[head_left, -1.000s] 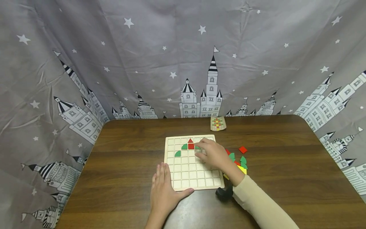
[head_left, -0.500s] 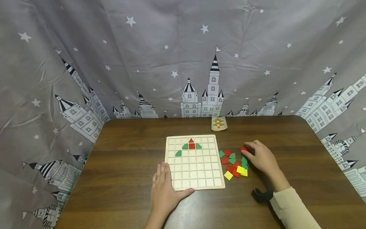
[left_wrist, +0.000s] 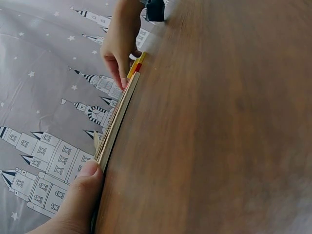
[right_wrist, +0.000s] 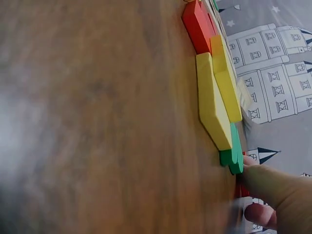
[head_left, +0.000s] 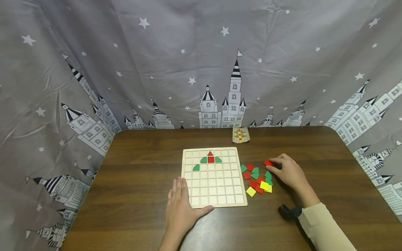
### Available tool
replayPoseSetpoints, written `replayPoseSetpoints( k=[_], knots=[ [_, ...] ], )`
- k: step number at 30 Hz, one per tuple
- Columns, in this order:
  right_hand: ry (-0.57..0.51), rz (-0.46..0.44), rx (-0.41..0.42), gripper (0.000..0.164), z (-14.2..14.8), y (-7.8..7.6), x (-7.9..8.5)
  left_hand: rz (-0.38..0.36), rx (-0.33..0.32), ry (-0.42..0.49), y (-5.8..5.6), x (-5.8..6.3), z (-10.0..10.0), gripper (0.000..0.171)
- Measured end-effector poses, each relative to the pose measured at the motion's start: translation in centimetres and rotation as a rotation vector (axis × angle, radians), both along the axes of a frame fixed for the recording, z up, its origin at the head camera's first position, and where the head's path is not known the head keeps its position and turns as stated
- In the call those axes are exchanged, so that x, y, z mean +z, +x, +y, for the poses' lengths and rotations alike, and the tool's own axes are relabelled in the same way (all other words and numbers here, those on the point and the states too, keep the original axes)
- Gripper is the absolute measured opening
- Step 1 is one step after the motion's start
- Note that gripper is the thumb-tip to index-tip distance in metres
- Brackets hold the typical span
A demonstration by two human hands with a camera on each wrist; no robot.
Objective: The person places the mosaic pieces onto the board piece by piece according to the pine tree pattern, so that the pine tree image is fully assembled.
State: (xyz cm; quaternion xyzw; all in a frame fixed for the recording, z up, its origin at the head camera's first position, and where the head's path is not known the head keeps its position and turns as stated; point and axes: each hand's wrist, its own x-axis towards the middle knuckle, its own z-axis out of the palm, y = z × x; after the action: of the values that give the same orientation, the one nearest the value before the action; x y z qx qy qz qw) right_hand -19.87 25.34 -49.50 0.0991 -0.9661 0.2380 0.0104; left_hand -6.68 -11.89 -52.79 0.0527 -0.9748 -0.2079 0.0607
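Note:
The wooden grid board (head_left: 211, 191) lies flat, bearing a red triangle (head_left: 210, 153), a red square (head_left: 210, 159) below it and several green quarter-circle tiles. One green quarter-circle (head_left: 218, 160) sits right of that square, another (head_left: 196, 167) lower left. My left hand (head_left: 182, 209) rests at the board's near left corner, straight fingers along the left side, thumb (left_wrist: 90, 170) against the near edge. Right of the loose tiles, my right hand (head_left: 289, 170) pinches a red square tile (head_left: 267, 162) between thumb and finger, at table level. In the right wrist view this tile is mostly hidden.
Loose red, green and yellow tiles (head_left: 251, 191) lie right of the board, some overlapping. A small pattern card (head_left: 240, 135) with a coloured tree-like design lies at the table's back edge. Behind the brown table (head_left: 141, 167) hangs a grey castle-print curtain (head_left: 163, 42).
My right hand has left the board and moved right to the red square tile. The green quarter-circle it covered now shows fully on the board. My left hand has stayed in place.

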Motion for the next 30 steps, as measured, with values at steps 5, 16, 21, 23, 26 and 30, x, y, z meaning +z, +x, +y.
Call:
replayPoseSetpoints(
  k=[5,16,21,23,26,30],
  knots=[
    [-0.051,0.025,0.022,0.034,-0.18,-0.25,-0.3,-0.007,0.0,0.002,-0.1,-0.02,0.08,0.144],
    [-0.107,0.023,0.039,0.029,-0.74,-0.55,-0.19,-0.002,0.004,0.004,-0.16,-0.06,0.07,0.144],
    [-0.11,0.017,0.03,0.031,-0.59,-0.45,-0.29,-0.008,0.007,0.01,-0.06,-0.04,0.09,0.144],
    [-0.113,0.017,0.037,0.032,-0.54,-0.43,-0.35,-0.011,0.007,0.013,0.01,0.0,0.1,0.144],
    [-0.114,0.023,0.049,0.033,-0.51,-0.45,-0.42,-0.011,0.007,0.014,0.04,0.06,0.11,0.144],
    [-0.101,0.029,0.075,0.032,-0.47,-0.51,-0.37,-0.013,0.006,0.016,0.09,0.14,0.13,0.144]
  ],
)
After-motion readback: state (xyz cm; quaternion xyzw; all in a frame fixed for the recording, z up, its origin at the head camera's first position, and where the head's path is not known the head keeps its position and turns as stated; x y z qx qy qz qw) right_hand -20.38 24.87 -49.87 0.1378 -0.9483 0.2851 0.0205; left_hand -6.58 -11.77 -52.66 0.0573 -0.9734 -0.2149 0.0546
